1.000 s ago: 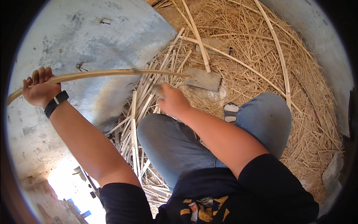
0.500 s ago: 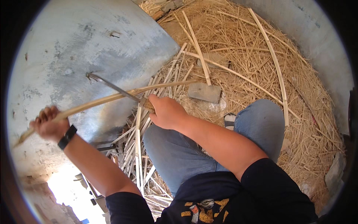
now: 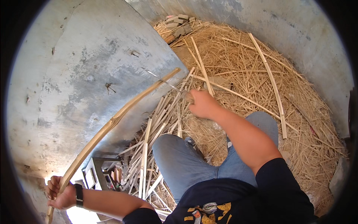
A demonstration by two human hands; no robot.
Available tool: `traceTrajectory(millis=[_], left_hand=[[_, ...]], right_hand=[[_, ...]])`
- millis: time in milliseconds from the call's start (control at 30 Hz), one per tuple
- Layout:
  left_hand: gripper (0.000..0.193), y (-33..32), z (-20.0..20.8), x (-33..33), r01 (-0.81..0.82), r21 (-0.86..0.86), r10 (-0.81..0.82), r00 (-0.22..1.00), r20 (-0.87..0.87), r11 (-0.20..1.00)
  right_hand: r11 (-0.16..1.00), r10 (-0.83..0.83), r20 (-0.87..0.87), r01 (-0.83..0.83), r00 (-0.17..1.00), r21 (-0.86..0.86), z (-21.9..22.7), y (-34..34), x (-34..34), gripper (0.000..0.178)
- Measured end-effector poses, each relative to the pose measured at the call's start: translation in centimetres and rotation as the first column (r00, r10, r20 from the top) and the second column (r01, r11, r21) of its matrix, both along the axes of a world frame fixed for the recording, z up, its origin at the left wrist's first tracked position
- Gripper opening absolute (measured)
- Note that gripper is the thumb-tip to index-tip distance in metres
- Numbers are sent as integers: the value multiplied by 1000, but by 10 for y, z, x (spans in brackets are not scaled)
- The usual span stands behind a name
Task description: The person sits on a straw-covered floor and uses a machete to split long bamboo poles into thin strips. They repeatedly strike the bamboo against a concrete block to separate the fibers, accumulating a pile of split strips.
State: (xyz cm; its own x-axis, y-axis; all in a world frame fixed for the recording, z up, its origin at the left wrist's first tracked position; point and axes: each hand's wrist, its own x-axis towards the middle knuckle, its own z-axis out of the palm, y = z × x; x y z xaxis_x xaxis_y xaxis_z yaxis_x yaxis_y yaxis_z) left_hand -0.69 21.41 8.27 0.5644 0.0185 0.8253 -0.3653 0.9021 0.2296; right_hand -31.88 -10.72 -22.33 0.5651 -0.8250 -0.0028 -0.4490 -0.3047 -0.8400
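Note:
My left hand (image 3: 60, 193), a dark band on its wrist, is closed round the lower end of a long, slightly bowed bamboo strip (image 3: 112, 121). The strip slants up to the right across the grey wall, with a knot near its middle. In my right hand (image 3: 204, 105) is a knife (image 3: 164, 81), gripped by its handle; its thin blade points up and left. The blade crosses the strip near its upper end, somewhat blurred. Whether it bites into the strip, I cannot tell.
Split bamboo strips (image 3: 145, 160) lie heaped beside my left knee. Straw-like shavings (image 3: 238, 74) cover the floor, with longer strips (image 3: 274, 84) on top. Bricks (image 3: 181, 20) are piled at the far wall. A dark frame (image 3: 97, 173) stands at lower left. Curved grey walls (image 3: 93, 56) surround me.
My left hand has moved down toward the lower left, tilting the bamboo strip more steeply. My right hand and the knife have moved up and right, toward the strip's far end.

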Motion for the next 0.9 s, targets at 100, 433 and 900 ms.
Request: traceTrajectory(millis=[100, 433, 900], left_hand=[[49, -5, -8, -16, -108, -66, 97, 983, -155, 992], [48, 0, -1, -36, -193, -70, 178, 968, -175, 979], [51, 15, -5, -31, -164, -40, 152, 966, -209, 986]], right_hand=[[991, 90, 54, -84, 995, -101, 25, 34, 8, 27], [950, -312, -102, 312, 945, -10, -29, -34, -25, 32], [836, 126, 149, -24, 981, -548, -9, 1, -3, 25]])
